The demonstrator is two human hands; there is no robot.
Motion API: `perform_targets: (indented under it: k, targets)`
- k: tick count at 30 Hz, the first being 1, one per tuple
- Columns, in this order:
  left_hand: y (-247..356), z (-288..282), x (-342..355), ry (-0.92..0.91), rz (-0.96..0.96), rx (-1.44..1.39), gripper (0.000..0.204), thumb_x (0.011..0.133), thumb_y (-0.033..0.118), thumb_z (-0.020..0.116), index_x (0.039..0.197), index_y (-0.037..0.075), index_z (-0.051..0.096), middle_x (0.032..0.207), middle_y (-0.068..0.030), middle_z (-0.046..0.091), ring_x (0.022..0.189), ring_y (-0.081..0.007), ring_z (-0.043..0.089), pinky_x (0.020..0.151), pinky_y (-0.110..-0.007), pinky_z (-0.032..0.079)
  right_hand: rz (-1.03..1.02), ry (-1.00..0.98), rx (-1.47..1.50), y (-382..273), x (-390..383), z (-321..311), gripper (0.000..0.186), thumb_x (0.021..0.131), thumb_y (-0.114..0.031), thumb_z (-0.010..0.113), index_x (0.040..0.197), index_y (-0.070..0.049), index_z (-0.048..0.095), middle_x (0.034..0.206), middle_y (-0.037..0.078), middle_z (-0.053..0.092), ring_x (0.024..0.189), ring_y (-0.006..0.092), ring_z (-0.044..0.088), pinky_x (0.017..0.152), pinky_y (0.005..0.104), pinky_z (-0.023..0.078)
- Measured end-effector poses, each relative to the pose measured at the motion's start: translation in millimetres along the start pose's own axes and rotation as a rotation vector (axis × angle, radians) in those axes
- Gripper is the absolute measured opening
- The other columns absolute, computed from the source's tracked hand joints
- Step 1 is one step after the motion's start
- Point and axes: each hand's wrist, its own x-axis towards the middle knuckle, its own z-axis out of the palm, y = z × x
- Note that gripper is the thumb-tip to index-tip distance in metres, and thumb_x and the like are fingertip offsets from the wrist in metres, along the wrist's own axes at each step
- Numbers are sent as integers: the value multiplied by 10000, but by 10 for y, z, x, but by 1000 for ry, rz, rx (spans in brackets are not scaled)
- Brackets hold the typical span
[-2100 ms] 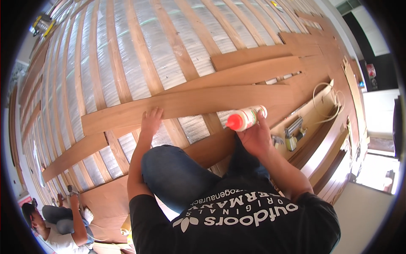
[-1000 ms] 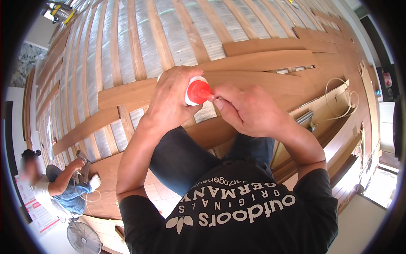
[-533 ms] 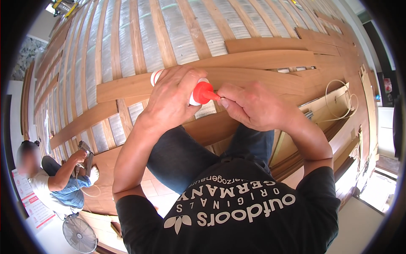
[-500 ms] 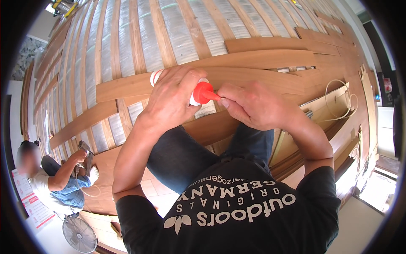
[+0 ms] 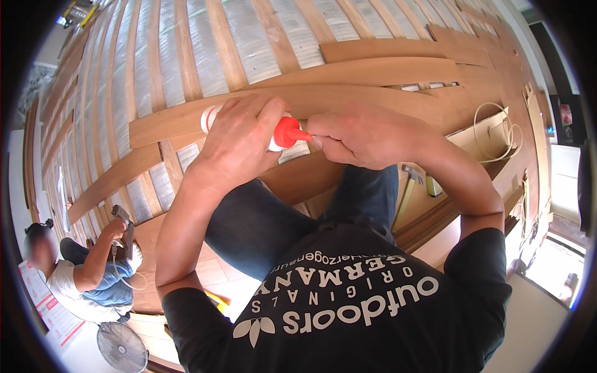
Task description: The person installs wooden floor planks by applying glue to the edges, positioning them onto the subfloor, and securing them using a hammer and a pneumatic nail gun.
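Item: white glue bottle [image 5: 214, 117] with red nozzle [image 5: 288, 132]; I see my left hand [image 5: 239, 140] wrapped around its body above a wooden plank [image 5: 373, 102]; right hand [image 5: 360, 133] fingertips pinched closed on the nozzle tip.

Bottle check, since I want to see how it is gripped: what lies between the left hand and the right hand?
Head view: the red cap and nozzle of the white bottle held by the left hand; the right hand pinches its tip.

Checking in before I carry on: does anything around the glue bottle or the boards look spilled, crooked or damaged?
No spill or damage shows. The left hand holds the glue bottle; the right hand pinches its red tip. Loose boards lie askew across the slats.
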Motion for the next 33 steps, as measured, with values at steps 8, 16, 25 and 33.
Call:
perform_targets:
  k: [8,16,25,33]
  targets:
    - [13,59,35,-102,-78,77,479,703,31,787,1135,50,581,999,-157,672,968,-394,656,853,-477,528,46,227,-138,153,81,266,136,919,-201,596,852,-87,626,682,154,632,631,403,606,597,507,487]
    - [0,79,87,-3,-33,105,485,684,34,802,1127,51,603,1025,-155,681,976,-389,660,838,-482,528,1,595,-112,106,66,447,114,815,-150,647,727,-91,606,636,116,608,574,365,585,514,456,475]
    - [59,73,137,-4,17,-35,534,671,50,819,1152,78,588,1046,-152,682,996,-397,662,834,-476,536,8,605,611,51,-88,492,115,919,-74,590,815,-27,586,675,136,566,611,329,534,579,381,460]
    - [56,91,138,-7,-34,-192,553,692,65,808,1196,84,581,1102,-175,693,1033,-426,659,872,-475,549,-71,524,296,36,-170,424,146,1038,-177,566,1094,-44,540,741,190,615,688,436,601,600,479,468]
